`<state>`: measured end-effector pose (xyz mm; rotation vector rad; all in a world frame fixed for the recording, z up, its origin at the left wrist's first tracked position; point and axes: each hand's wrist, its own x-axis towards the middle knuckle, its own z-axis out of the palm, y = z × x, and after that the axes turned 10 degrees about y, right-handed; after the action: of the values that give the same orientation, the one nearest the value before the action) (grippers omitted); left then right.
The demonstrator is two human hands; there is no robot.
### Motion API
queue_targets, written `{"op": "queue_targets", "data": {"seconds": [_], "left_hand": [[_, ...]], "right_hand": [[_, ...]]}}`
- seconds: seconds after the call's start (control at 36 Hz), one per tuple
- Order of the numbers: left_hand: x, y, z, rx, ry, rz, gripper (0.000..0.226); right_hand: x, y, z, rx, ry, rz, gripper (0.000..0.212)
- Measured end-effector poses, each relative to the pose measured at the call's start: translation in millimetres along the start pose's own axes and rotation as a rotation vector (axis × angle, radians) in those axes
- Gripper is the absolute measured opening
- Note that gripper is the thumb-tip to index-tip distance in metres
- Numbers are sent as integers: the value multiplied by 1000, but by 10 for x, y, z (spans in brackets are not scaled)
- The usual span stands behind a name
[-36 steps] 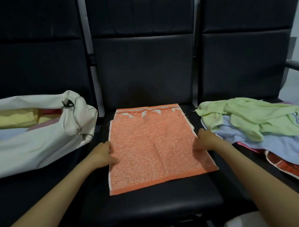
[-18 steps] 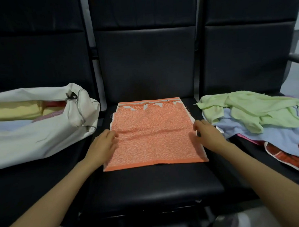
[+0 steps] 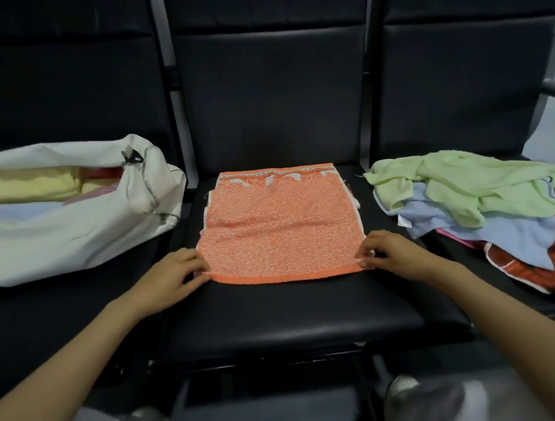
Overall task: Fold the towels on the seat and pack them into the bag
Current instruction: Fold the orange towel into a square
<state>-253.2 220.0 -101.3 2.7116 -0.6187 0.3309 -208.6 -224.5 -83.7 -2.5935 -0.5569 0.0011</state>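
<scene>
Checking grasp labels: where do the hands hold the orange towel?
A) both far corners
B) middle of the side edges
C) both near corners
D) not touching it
C: the left hand and the right hand each pinch one end of the near hem of the orange towel, which lies flat on the middle seat.

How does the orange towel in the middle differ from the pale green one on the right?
The orange patterned towel lies flat on the middle seat; the pale green towel is crumpled atop a pile. The left hand and right hand pinch the orange one's near corners; nothing touches the green one. Both are textured cloth.
</scene>
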Motion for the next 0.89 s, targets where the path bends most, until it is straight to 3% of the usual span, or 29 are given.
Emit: {"op": "queue_targets", "data": {"seconds": [0.08,0.14,0.19,0.31,0.36,0.56,0.61,0.72,0.89], "left_hand": [[31,73,-35,-182,60,-211,8],[63,114,-67,-380,166,-382,24],[121,157,-143,-583,214,-479,19],[208,257,-386,-997,98,-628,18],[219,298,-511,-1048,63,-661,25],[333,478,-961,-873,74,-544,27],[417,577,-1136,-879,202,-490,30],[705,745,-1502,-969,513,-521,19],[951,1020,-2089,-987,785,-506,21]], "right_hand": [[-9,-63,4,125,80,52,8],[-20,-125,-48,408,151,141,6],[-9,-192,-105,699,192,239,6],[15,-279,-305,1034,182,328,24],[4,-329,-468,1122,149,367,36],[-13,-506,-881,989,162,335,17],[53,-608,-1023,858,268,315,23],[200,-963,-1391,831,574,255,10],[229,-1539,-1961,750,790,90,11]]}}
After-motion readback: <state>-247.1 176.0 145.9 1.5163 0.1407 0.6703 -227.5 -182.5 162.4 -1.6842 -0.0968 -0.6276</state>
